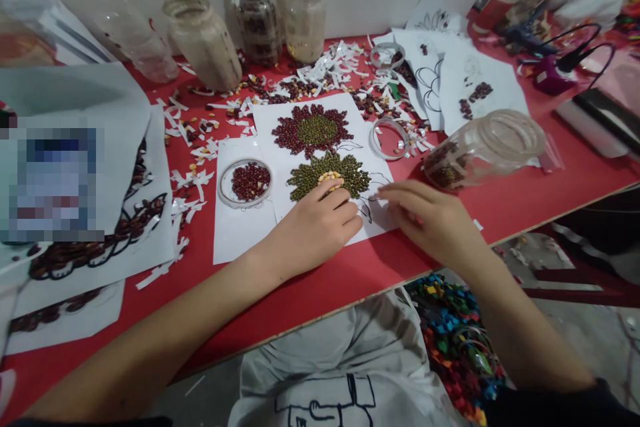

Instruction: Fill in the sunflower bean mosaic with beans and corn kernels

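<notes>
My left hand [327, 217] is over the lower flower on the white sheet [360, 113], fingers curled and pressed together. Its fingertips touch the pale yellow corn kernels [331, 178] in the flower's middle; whether they pinch one is hidden. Green beans [345, 170] form that flower's petals. Above it lies a second flower with dark red bean petals [285, 130] and a green centre [317, 128]. My right hand [423, 213] is at the sheet's right edge beside drawn leaf outlines, fingers loosely stretched and apart, no object visible in them. Left of the flowers, a round lid [221, 192] holds red beans [250, 181].
Several glass jars [203, 40] stand along the wall. A clear jar [493, 147] lies tilted at right near a ring-shaped lid [373, 140]. Paper shreds [330, 70] and loose beans cover the red table [295, 303] behind. Bean-covered sheets [150, 250] lie at left.
</notes>
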Motion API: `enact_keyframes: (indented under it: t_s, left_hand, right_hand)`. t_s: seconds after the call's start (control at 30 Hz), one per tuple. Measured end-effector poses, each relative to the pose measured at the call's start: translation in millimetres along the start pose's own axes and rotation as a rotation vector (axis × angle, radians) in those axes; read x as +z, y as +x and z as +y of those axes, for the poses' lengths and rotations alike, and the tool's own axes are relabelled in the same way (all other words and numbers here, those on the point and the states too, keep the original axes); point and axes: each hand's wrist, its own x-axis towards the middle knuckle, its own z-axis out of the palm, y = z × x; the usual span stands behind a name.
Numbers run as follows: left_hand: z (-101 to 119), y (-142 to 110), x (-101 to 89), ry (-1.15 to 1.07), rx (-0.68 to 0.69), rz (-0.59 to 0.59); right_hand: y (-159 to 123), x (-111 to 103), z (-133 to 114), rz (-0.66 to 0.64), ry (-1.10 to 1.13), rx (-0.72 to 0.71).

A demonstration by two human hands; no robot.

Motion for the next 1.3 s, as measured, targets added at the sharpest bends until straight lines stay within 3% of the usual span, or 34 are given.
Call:
enact_keyframes:
  t_s: [0.1, 0.2, 0.27, 0.33, 0.4, 0.5, 0.57, 0.63, 0.7, 0.77, 0.9, 0.97, 1.1, 1.2, 1.3]
  left_hand:
    - [0.0, -0.5, 3.5, -0.044, -0.018, 0.008]
    - [-0.3, -1.3, 4.5, -0.088, -0.034, 0.016]
    - [-1.8, -3.0, 3.3, -0.137, -0.05, 0.038]
    - [-4.8, -5.9, 1.1, -0.216, -0.068, 0.066]
    - [-9.2, -9.5, -1.9, -0.338, -0.14, 0.111]
    - [-16.4, -13.8, -7.8, -0.653, -0.514, 0.219]
    - [-20.0, -15.5, -12.9, -0.929, -0.787, 0.311]
    - [-21.1, -16.8, -18.5, -1.164, -0.898, 0.399]
    - [-19.5, -18.6, -24.1, -1.289, -0.881, 0.448]
    - [-16.7, -21.1, -29.2, -1.303, -0.815, 0.452]
    - [-15.3, -26.6, -35.2, -1.101, -0.641, 0.429]
    - [-17.8, -29.0, -35.7, -0.958, -0.538, 0.43]
    - [-23.7, -33.9, -33.4, -0.748, -0.425, 0.543]
    - [-26.0, -37.1, -30.6, -0.717, -0.461, 0.632]
    - [-26.6, -38.1, -27.7, -0.757, -0.521, 0.593]
  right_hand:
    - [23.5, 10.5, 19.1, 0.136, -0.143, 0.178]
    - [46.4, 25.0, 36.3, 0.07, -0.266, 0.338]
    - [55.4, 32.4, 43.7, 0.012, -0.316, 0.366]
    - [58.4, 35.1, 46.1, 0.032, -0.338, 0.35]
    - [57.0, 32.8, 42.3, 0.104, -0.312, 0.278]
    - [51.2, 24.3, 26.6, 0.186, -0.223, 0.091]
    - [47.3, 19.6, 14.1, 0.275, -0.114, -0.207]
    - [44.7, 18.0, 4.0, 0.243, -0.058, -0.423]
    - [44.1, 18.8, -2.6, 0.207, -0.005, -0.529]
    - [46.0, 20.2, -6.9, 0.262, 0.064, -0.529]
    - [58.3, 18.6, -14.1, 0.571, 0.199, -0.327]
    - [68.8, 16.8, -17.7, 0.619, 0.31, -0.262]
    - [90.2, 19.4, -22.9, 0.28, 0.619, -0.355]
    - [94.9, 29.7, -25.0, 0.199, 0.823, -0.36]
    - [88.3, 41.6, -25.8, 0.16, 1.051, -0.254]
